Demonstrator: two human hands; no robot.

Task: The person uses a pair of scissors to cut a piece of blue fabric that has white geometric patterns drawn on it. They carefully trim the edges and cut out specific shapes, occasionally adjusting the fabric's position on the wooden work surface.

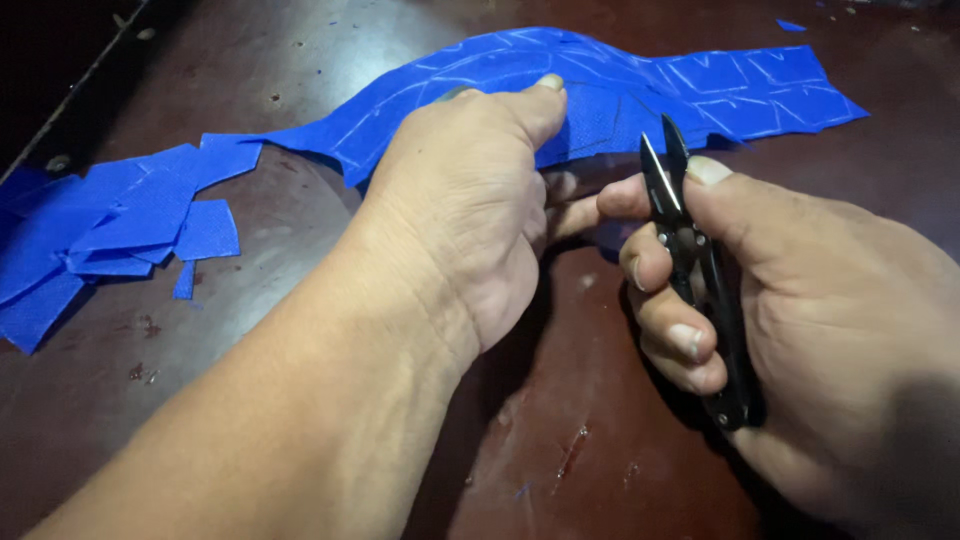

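Note:
A long strip of blue fabric (640,85) marked with pale chalk outlines lies across the dark brown table (560,440). My left hand (470,200) presses down on the strip's near edge, fingers curled onto the cloth. My right hand (800,300) grips small black thread snips (690,250), blades slightly apart and pointing up toward the fabric's edge, just right of my left hand. The blade tips sit at the cloth's lower border.
A pile of cut blue fabric pieces (110,235) lies at the left of the table. A tiny blue scrap (790,25) rests at the far right. The table's dark edge (70,90) runs along the upper left.

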